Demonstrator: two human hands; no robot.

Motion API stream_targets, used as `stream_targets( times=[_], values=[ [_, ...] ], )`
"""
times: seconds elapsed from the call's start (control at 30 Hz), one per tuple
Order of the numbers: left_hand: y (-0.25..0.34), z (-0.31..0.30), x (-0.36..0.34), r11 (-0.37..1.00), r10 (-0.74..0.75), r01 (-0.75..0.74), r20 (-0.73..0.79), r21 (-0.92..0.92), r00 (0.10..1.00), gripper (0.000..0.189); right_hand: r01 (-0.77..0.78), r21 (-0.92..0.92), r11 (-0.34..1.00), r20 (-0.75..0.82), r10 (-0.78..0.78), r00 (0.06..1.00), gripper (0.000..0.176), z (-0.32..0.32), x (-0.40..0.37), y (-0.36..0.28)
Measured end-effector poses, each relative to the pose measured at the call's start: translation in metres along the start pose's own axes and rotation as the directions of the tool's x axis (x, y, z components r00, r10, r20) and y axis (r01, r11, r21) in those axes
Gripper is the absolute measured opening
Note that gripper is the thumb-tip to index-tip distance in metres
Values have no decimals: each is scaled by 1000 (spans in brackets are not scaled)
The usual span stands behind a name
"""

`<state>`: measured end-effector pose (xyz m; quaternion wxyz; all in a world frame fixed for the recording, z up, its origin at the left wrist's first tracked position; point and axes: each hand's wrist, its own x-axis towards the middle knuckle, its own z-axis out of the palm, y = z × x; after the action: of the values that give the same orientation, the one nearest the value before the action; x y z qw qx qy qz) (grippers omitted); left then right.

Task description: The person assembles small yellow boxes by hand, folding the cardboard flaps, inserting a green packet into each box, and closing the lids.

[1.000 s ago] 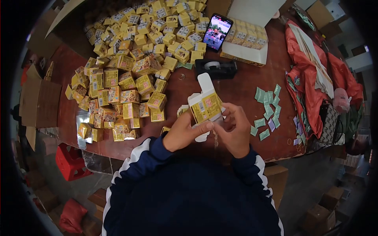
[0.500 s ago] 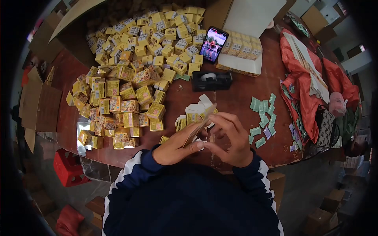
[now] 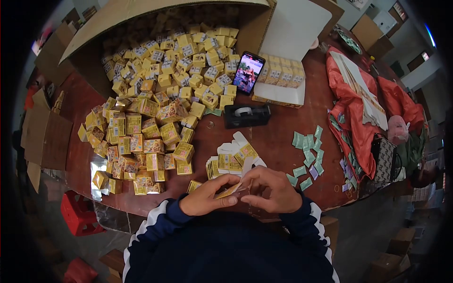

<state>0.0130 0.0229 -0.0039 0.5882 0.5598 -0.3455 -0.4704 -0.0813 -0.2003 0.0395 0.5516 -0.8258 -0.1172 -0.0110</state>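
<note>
Both hands meet at the near edge of the reddish-brown wooden table (image 3: 283,127), right in front of the person's body. The left hand (image 3: 207,198) pinches one end of a flat yellow printed cardboard carton blank (image 3: 230,190) between thumb and curled fingers. The right hand (image 3: 273,191) closes its fingertips on the other end, so the blank is held edge-on between them, just above the table edge. Held at both ends, the thin card probably stays taut and steady.

Just beyond the knuckles lies a fanned stack of flat yellow-and-white carton blanks (image 3: 226,162) – likely kept there for a short reach. To the left spreads a heap of folded yellow printed boxes (image 3: 141,137), reaching the table's left edge. Behind it, a large brown cardboard box (image 3: 165,12) lies on its side, spilling smaller yellow boxes.

A black tape dispenser (image 3: 247,115) sits mid-table. A lit smartphone (image 3: 248,72) leans against an open white tray of yellow boxes (image 3: 283,92) – apparently propped so it can be watched. Small green paper sachets (image 3: 309,153) lie scattered to the right of the hands.
</note>
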Motion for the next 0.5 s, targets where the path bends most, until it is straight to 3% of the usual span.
stream_targets(
  times=[0.03, 0.07, 0.13, 0.27, 0.33, 0.4, 0.43, 0.47, 0.5],
  values=[
    [-1, 1, 0, 1000, 8, -8, 10, 11, 1000, 57, -106, 88, 990, 77, 99, 992, 40, 0, -2, 0],
    [0, 2, -1, 1000, 13, -14, 10, 16, 1000, 57, -101, 83, 991, 75, 94, 993, 40, 0, -3, -2],
    [5, 6, -2, 991, -61, 67, 56, -119, 997, 58, -294, 402, 867, 177, 242, 954, 41, 1, -5, -8],
    [3, 9, 1, 994, -53, 54, 18, -97, 998, 58, -330, 399, 856, 285, 227, 931, 54, -2, -11, 3],
    [1, 9, 3, 990, -71, 71, 7, -122, 997, 58, -310, 570, 761, 224, 219, 950, 76, -1, -10, -4],
    [2, 8, 7, 985, -89, 87, -6, -147, 996, 58, -267, 479, 836, 277, 145, 950, 83, -2, -10, 5],
    [4, 8, 8, 999, -35, 35, -13, 8, 999, 60, -211, 388, 897, 332, 78, 940, 91, -3, -8, 8],
    [5, 8, 10, 987, 19, -17, -10, 162, 1000, 61, -227, 261, 938, 375, 118, 919, 87, -1, -3, 6],
    [4, 6, 11, 958, -44, 26, 56, 287, 997, 63, -228, 263, 937, 376, 117, 919, 87, 0, 1, 2]
  ],
)
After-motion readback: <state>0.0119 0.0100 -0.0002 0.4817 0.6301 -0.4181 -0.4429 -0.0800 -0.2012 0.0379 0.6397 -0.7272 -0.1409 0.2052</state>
